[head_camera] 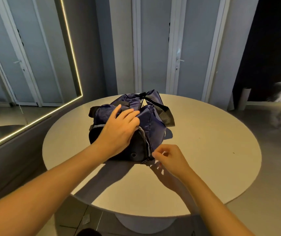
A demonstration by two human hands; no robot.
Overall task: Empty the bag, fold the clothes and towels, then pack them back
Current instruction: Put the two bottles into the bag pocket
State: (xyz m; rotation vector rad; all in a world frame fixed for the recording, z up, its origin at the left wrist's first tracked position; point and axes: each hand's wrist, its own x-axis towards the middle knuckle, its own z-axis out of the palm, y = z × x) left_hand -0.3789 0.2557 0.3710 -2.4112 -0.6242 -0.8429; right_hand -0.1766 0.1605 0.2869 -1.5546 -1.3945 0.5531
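Your left hand lies flat, fingers straight, pressing on the blue bag in the middle of the round table. Your right hand, fingers curled, seems to pinch the zip at its near end. Keep the fabric pinned taut and pull along the zip's line.

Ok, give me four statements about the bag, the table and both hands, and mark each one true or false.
1. The left hand lies flat on top of the bag. True.
2. The bag sits on the floor. False: it is on the round table.
3. The right hand pinches at the near end of the zip. True.
4. Folded towels lie on the table. False: only the bag lies on it.
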